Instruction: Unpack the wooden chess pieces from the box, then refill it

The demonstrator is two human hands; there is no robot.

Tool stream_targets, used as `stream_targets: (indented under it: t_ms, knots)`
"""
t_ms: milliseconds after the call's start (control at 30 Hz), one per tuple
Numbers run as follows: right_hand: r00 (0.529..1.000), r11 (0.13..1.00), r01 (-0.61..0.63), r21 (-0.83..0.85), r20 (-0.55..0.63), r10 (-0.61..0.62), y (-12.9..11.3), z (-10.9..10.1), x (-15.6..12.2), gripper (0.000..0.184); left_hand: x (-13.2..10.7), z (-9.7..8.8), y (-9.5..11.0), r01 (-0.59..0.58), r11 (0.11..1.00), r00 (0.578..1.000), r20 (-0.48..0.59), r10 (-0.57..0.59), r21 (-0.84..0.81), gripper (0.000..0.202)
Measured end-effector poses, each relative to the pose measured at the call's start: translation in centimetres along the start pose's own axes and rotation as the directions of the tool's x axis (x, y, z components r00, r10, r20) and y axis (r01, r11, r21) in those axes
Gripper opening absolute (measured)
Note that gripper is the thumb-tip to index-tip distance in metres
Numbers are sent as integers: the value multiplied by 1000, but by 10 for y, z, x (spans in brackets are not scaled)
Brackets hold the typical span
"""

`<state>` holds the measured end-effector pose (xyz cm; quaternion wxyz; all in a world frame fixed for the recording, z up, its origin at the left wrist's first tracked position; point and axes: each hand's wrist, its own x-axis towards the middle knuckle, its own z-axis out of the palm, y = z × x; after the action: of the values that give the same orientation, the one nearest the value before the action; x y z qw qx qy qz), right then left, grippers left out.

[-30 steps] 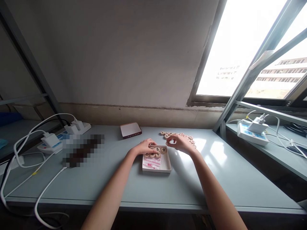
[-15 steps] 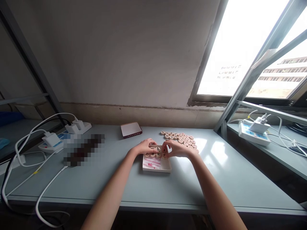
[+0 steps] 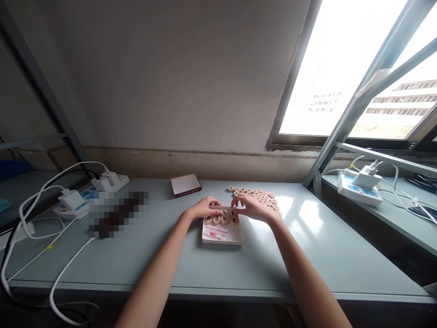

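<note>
A shallow white box [image 3: 223,243] sits on the desk with round wooden Chinese chess pieces [image 3: 224,219] in rows along its far part. A clear plastic bag with red print [image 3: 215,232] lies in its near left part. My left hand [image 3: 204,208] is closed over the far left rim, its thumb beside the pieces; its fingertips are partly hidden behind the rim. My right hand [image 3: 251,207] is at the far right corner, thumb and bent fingers a little apart, close to the rightmost piece [image 3: 233,213].
More chess pieces [image 3: 266,197] lie in a flat cluster behind my right hand. An upturned box lid [image 3: 186,186] rests farther back. Power strips [image 3: 73,207] with white cables are on the left, another power strip [image 3: 362,189] on the right. A pixelated dark object [image 3: 119,214] lies at left.
My right hand has drawn back from the rightmost pieces toward the far rim, uncovering them. The thumb and fingers of my left hand have shifted slightly, showing more of the pieces.
</note>
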<state>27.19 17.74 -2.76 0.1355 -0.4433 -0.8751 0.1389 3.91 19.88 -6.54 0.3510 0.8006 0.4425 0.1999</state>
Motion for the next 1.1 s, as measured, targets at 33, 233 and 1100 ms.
stream_targets:
  t_ms: [33, 233, 1100]
  knots:
    - [996, 997, -45, -65, -77, 40, 3, 1, 0, 16, -1, -2, -1, -2, 1000, 1000, -16, 1, -11, 36]
    - [937, 853, -334, -401, -244, 251, 26, 17, 1, 38, -3, -13, -8, -41, 999, 991, -127, 42, 16, 28]
    - [975, 946, 216, 242, -104, -196, -51, 20, 10, 17, 3, -12, -13, 12, 993, 966, -257, 19, 116, 19]
